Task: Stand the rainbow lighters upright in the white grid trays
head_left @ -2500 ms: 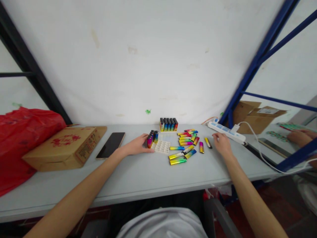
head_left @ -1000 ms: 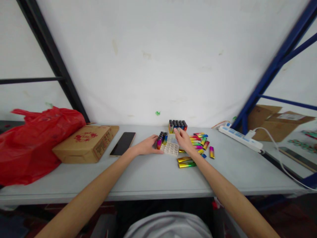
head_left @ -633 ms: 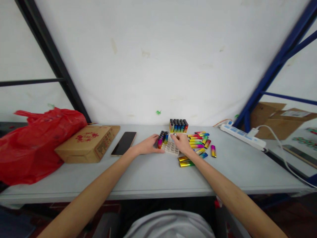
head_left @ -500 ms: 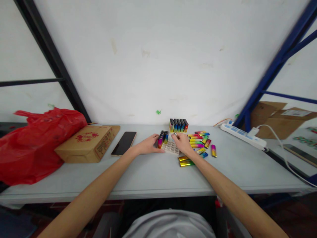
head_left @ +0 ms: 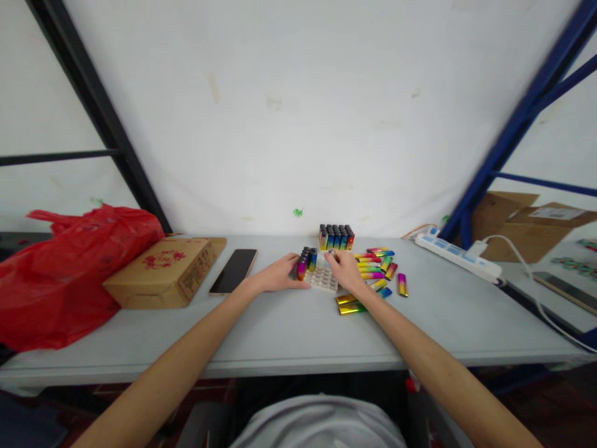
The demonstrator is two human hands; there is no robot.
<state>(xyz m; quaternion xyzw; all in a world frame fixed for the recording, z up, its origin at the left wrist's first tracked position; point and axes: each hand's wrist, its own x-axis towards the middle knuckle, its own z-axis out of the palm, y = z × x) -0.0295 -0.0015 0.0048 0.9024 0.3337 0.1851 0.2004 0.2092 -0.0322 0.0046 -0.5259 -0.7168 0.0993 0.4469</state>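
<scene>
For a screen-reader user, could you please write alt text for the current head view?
A person's left hand is at the left end of a pale tray partly filled with upright lighters; the right hand pinches a mostly hidden item. Loose multicoloured lighters lie to the right; a block of lighters stands behind.

Light grey creased top (head_left: 321,426); bare forearms (head_left: 186,348); bare hands (head_left: 280,274).

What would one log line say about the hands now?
left hand: at left end of white tray | right hand: gripping small item, mostly hidden | tray: upright lighters at left, bare holes beside
</scene>
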